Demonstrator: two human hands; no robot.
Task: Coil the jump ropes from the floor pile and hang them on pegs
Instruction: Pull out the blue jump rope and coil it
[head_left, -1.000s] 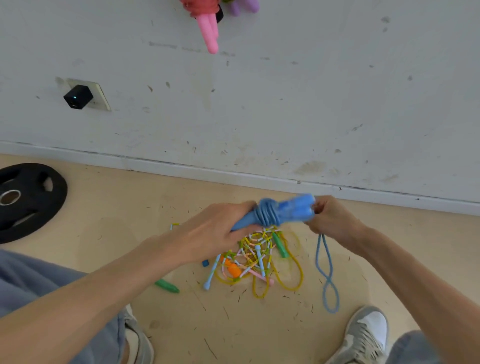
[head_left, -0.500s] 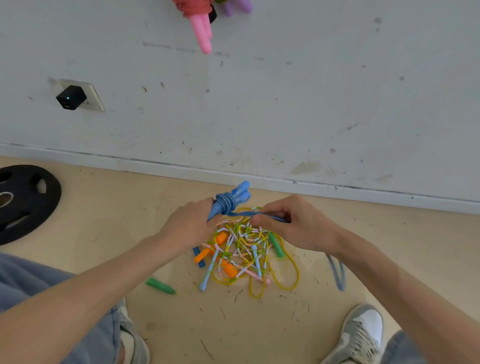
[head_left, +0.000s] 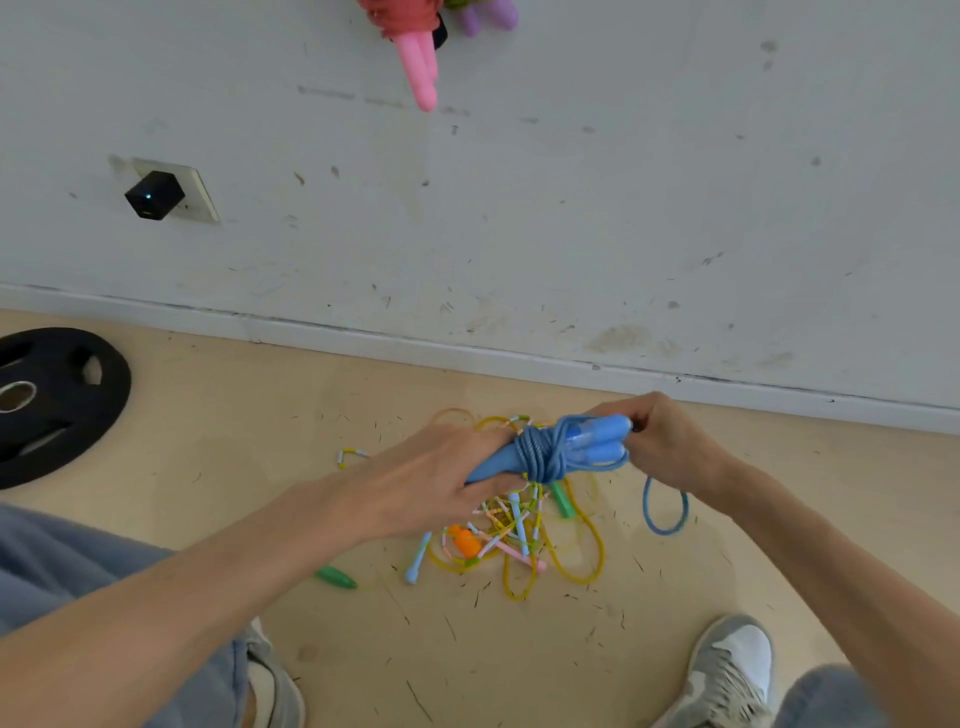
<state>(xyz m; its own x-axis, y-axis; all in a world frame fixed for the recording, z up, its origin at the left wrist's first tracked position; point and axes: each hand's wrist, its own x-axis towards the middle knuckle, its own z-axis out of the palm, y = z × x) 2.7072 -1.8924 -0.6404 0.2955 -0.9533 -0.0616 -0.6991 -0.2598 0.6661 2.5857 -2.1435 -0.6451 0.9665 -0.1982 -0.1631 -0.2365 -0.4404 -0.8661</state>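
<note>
A: L hand (head_left: 431, 480), status?
B: Gripping. Fingers curled round the thin end of the blue jump rope (head_left: 545, 454). Its two handles lie side by side, approx. level, held up over the floor (head_left: 218, 457).
A: R hand (head_left: 670, 441)?
B: Also gripping: fingers & thumb closed on the thick butt ends of the same handles. L at one end, R at the other.
A: Cord?
B: Wound tight round the middle of the handles, several turns, btwn the hands. One loose loop (head_left: 665, 512) hangs below the R wrist. Can't tell if it touches the floor.
A: Other ropes?
B: Floor pile (head_left: 524, 540) right under the hands: yellow cord, beaded cord, light-blue, pink & orange handles, all tangled. One green handle (head_left: 336, 578) lies apart, L of the pile.
A: Pegs?
B: Can't make out a peg. Top of frame, on the wall (head_left: 623, 208), a pink rope (head_left: 415, 57) hangs w/ handles pointing down. A purple rope (head_left: 491, 15) sits just beside it, to the R.
A: Else?
B: Black weight plate (head_left: 57, 410) flat on the floor, far L, near the skirting. Black plug block (head_left: 154, 196) in a wall socket above it. Grey-white shoe (head_left: 727, 670) bottom R.
</note>
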